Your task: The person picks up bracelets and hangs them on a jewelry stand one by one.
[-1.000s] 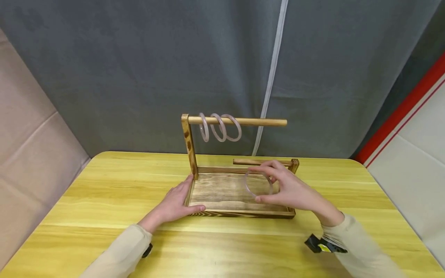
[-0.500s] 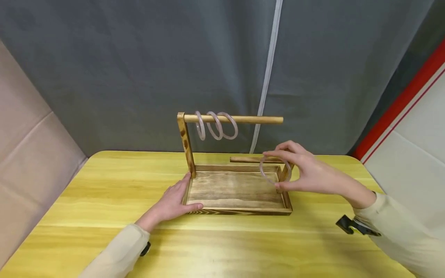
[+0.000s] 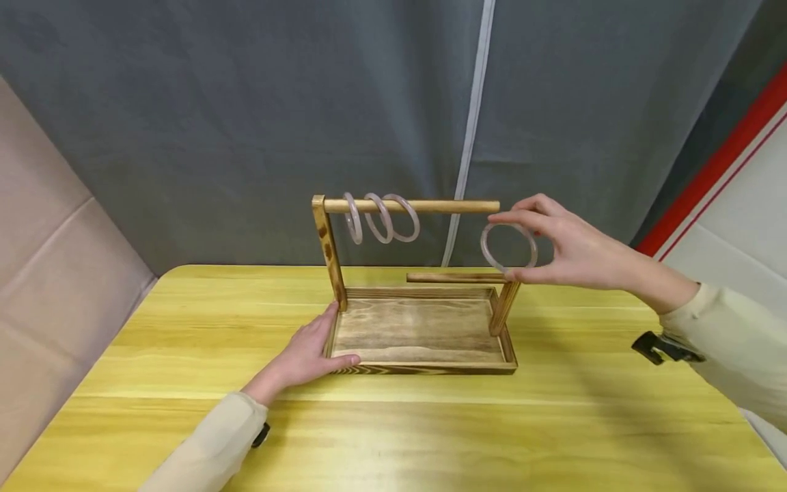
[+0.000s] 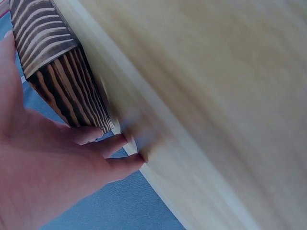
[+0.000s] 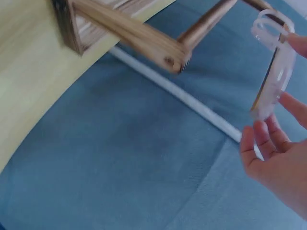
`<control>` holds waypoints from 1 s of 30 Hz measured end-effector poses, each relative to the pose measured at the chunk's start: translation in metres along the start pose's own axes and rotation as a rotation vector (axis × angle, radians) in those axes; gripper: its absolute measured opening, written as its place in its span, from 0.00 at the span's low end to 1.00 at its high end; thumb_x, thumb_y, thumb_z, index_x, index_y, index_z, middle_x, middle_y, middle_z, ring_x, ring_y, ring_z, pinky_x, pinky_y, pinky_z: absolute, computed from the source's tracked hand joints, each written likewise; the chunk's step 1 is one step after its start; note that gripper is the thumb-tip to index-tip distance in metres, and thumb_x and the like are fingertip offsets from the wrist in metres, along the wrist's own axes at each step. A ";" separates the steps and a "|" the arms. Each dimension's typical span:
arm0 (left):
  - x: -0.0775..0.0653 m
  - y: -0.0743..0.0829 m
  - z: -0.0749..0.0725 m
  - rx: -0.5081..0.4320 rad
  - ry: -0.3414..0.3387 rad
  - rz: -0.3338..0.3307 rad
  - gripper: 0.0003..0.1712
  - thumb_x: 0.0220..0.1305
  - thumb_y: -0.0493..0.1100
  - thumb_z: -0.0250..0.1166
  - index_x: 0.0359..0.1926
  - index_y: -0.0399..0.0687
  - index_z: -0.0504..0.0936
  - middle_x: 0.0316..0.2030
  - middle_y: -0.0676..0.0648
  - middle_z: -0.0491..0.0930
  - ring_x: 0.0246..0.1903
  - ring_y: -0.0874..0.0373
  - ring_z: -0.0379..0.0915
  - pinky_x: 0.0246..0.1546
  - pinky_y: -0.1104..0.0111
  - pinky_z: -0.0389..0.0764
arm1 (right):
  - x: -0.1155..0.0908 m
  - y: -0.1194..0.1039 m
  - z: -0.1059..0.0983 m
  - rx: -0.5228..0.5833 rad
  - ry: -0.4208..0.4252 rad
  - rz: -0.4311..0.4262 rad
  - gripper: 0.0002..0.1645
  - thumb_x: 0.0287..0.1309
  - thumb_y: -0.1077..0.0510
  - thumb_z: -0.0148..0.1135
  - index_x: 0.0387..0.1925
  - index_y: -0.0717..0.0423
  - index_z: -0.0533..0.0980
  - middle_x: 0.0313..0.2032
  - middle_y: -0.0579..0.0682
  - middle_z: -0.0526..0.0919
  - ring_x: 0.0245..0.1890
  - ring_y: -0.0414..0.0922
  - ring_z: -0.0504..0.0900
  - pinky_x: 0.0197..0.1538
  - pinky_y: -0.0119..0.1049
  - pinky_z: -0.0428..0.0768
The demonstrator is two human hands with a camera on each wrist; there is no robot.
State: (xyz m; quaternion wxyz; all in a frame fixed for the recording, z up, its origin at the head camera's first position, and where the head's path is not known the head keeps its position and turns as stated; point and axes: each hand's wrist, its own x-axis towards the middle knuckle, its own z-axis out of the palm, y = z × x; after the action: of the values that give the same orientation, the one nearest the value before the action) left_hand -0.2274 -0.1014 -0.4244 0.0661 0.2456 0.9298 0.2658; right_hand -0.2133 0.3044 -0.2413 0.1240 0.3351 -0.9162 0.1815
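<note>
In the head view my right hand (image 3: 581, 249) pinches a pale lilac, translucent bangle (image 3: 485, 247) between thumb and fingertips. The bangle is apart from and just below the free right end of the stand's upper rod (image 3: 464, 206). Three similar bangles hang on that rod: a left one (image 3: 354, 227), a middle one (image 3: 386, 229) and a right one (image 3: 415, 227). At the front left corner of the wooden bangle stand (image 3: 424, 331), my left hand (image 3: 304, 355) rests with its fingers along the side and its thumb on the front edge. The left wrist view shows the striped corner (image 4: 53, 52) beside that hand.
A shorter lower rod (image 3: 451, 278) juts left from the stand's right post (image 3: 505, 307). The stand sits on a yellow wooden table (image 3: 393, 430). Behind it hangs a grey curtain (image 3: 246, 137) with a pale vertical strip (image 3: 473, 130).
My right hand has lifted the bangle up and to the right, from above the tray to near the upper rod's end. My left hand stays at the stand's corner.
</note>
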 end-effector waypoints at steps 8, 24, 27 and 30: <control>0.000 -0.001 -0.001 -0.003 0.000 0.003 0.64 0.58 0.68 0.63 0.74 0.31 0.39 0.72 0.32 0.44 0.70 0.36 0.45 0.66 0.41 0.49 | 0.017 0.013 -0.009 -0.006 0.066 -0.012 0.45 0.43 0.59 0.77 0.66 0.54 0.69 0.53 0.57 0.68 0.46 0.48 0.68 0.42 0.48 0.70; -0.001 0.000 0.002 -0.001 0.000 -0.004 0.64 0.58 0.68 0.63 0.74 0.31 0.40 0.72 0.32 0.44 0.69 0.36 0.46 0.66 0.41 0.49 | 0.053 0.012 0.022 0.148 0.044 0.099 0.40 0.47 0.56 0.76 0.61 0.59 0.70 0.54 0.56 0.74 0.53 0.52 0.70 0.57 0.55 0.67; -0.001 0.001 0.002 0.000 0.002 -0.002 0.64 0.58 0.68 0.63 0.74 0.31 0.40 0.72 0.32 0.45 0.69 0.36 0.46 0.66 0.40 0.49 | 0.059 0.007 0.026 0.123 0.042 0.095 0.40 0.47 0.54 0.76 0.61 0.58 0.70 0.55 0.55 0.75 0.54 0.53 0.70 0.55 0.55 0.62; 0.000 0.002 0.002 -0.001 0.005 0.003 0.64 0.58 0.68 0.63 0.74 0.31 0.40 0.72 0.32 0.45 0.69 0.35 0.46 0.66 0.40 0.49 | 0.064 0.002 0.029 0.081 0.054 0.068 0.40 0.46 0.54 0.76 0.61 0.57 0.70 0.56 0.53 0.76 0.53 0.52 0.69 0.52 0.55 0.57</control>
State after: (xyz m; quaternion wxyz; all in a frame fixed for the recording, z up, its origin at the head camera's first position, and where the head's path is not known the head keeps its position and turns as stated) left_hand -0.2256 -0.0992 -0.4246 0.0636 0.2463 0.9296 0.2668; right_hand -0.2654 0.2577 -0.2461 0.1286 0.3034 -0.9154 0.2314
